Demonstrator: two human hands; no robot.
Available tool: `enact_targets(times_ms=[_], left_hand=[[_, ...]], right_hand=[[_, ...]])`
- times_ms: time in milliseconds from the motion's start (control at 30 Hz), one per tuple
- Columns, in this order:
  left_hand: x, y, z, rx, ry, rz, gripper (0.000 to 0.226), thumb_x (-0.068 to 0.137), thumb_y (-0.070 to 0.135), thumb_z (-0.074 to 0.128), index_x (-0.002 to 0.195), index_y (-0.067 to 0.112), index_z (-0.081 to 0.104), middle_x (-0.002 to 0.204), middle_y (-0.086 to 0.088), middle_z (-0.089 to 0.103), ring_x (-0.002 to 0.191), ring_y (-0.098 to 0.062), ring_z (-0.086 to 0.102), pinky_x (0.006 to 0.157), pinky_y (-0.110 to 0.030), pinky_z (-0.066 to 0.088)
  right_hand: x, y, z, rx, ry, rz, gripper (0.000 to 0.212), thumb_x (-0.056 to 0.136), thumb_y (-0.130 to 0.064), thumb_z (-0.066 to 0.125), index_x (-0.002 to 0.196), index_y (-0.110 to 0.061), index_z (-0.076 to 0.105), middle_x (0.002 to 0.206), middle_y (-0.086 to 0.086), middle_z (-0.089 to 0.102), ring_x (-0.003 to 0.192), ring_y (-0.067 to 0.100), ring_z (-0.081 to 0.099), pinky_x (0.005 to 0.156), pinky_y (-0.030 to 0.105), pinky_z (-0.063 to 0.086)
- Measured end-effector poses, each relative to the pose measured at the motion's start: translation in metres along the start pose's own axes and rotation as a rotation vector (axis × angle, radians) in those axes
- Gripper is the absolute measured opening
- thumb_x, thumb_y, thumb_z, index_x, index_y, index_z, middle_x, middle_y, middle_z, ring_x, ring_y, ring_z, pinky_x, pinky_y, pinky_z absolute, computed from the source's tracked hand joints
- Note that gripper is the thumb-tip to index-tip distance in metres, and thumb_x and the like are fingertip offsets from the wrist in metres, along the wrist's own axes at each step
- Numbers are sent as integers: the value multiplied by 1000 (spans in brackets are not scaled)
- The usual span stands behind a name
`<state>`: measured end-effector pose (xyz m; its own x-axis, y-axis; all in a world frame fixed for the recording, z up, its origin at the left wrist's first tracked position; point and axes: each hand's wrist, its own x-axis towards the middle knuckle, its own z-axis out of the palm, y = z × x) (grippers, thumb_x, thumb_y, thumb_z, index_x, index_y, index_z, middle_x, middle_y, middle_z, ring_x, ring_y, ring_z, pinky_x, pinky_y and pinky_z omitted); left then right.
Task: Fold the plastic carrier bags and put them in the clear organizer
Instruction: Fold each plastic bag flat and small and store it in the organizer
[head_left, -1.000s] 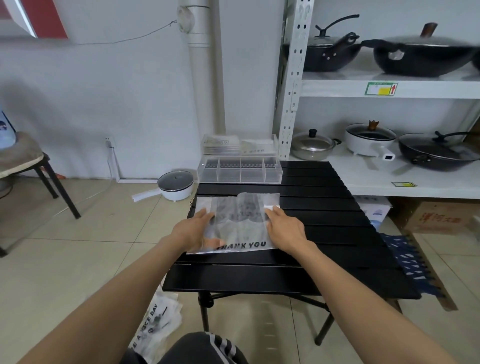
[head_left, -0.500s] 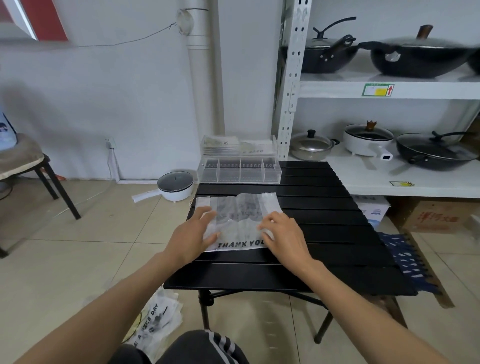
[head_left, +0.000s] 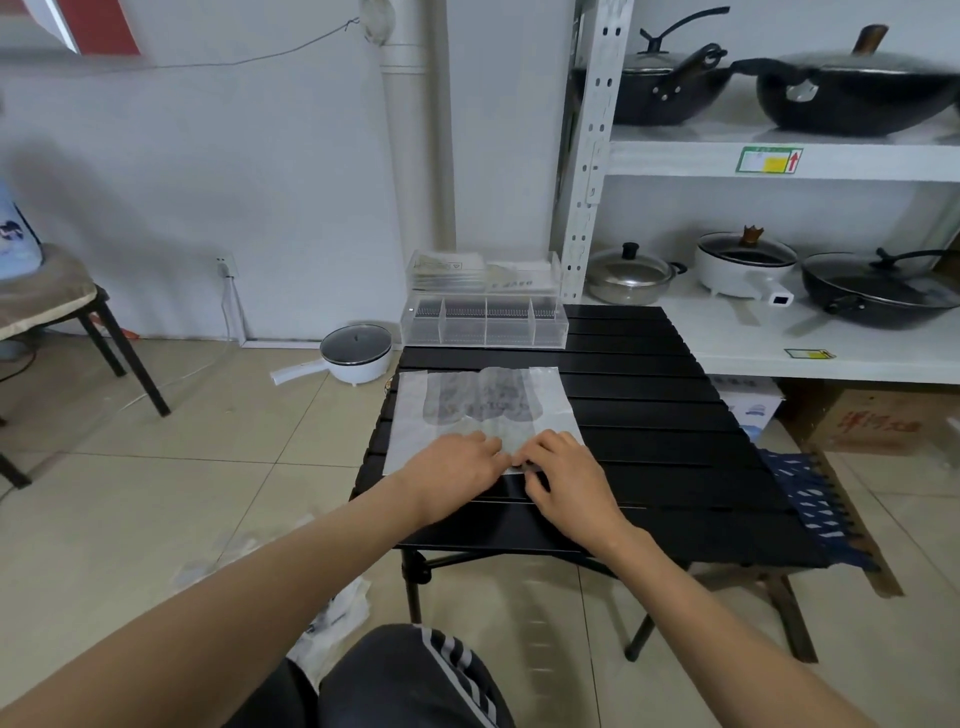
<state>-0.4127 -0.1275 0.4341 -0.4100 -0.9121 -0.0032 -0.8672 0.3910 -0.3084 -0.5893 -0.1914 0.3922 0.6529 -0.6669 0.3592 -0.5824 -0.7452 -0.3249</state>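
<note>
A thin white plastic carrier bag (head_left: 483, 410) with a grey print lies flat on the black slatted worktop (head_left: 649, 415), toward its left side, its left edge reaching the worktop's left rim. Both hands sit side by side at the bag's near edge, almost touching each other. The left hand (head_left: 457, 470) lies palm down on the near middle of the bag, fingers bent at the knuckles with the tips on the plastic. The right hand (head_left: 566, 473) is just right of it, fingers curled toward the bag's near edge, where a little of the film looks bunched under the fingertips. Whether either grip actually pinches the plastic or only presses on it cannot be told from this view.

At the far left corner of the worktop stands the clear organizer (head_left: 483, 327), a low transparent box divided into 4 compartments in a row, with its lid (head_left: 483, 270) raised behind it. It is well apart from the bag, with bare slats between them.

On the tiled floor (head_left: 130, 493), near the person's knee, more crumpled plastic bags (head_left: 332, 618) lie in a heap. A small white lidded pot (head_left: 356, 353) sits on the floor left of the worktop, and a chair (head_left: 62, 306) stands at the far left. White shelves (head_left: 779, 161) on the right carry dark woks and pans.
</note>
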Motion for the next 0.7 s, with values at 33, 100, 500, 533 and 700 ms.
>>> enact_targets(times_ms=[33, 100, 500, 533, 700], left_hand=[[2, 2, -2, 21, -1, -10, 32, 90, 5, 52, 122, 8, 47, 107, -9, 53, 90, -26, 53, 68, -35, 43], [6, 8, -3, 51, -3, -47, 31, 91, 6, 51, 122, 7, 46, 107, -10, 54, 90, -26, 54, 69, -36, 46], [-14, -3, 8, 101, 74, -163, 31, 44, 3, 82, 63, 16, 61, 62, 0, 54, 56, -20, 52, 43, -27, 33], [-15, -2, 12, 97, 95, -182, 29, 47, 4, 81, 64, 16, 61, 63, -1, 54, 58, -21, 52, 46, -29, 36], [-22, 8, 21, 23, 173, -327, 22, 75, 35, 71, 84, 18, 60, 70, 0, 59, 60, -21, 54, 52, -32, 41]], right_hand=[[0, 0, 0, -11, 2, 0, 17, 90, -20, 57, 103, -27, 65, 102, -13, 55, 95, 10, 47, 83, 28, 43], [0, 1, 1, -31, 6, -7, 16, 90, -26, 58, 105, -26, 64, 102, -12, 55, 94, 12, 48, 84, 32, 46], [-10, -1, -5, -285, 241, 276, 14, 78, -17, 69, 87, -26, 65, 87, -8, 59, 85, 17, 53, 90, 38, 31], [-11, -2, -5, -282, 251, 236, 12, 79, -18, 68, 87, -27, 64, 84, -10, 60, 83, 16, 53, 88, 37, 30], [-18, -17, -3, -93, 254, -107, 10, 85, -22, 65, 90, -30, 66, 85, -16, 58, 85, 8, 53, 89, 29, 31]])
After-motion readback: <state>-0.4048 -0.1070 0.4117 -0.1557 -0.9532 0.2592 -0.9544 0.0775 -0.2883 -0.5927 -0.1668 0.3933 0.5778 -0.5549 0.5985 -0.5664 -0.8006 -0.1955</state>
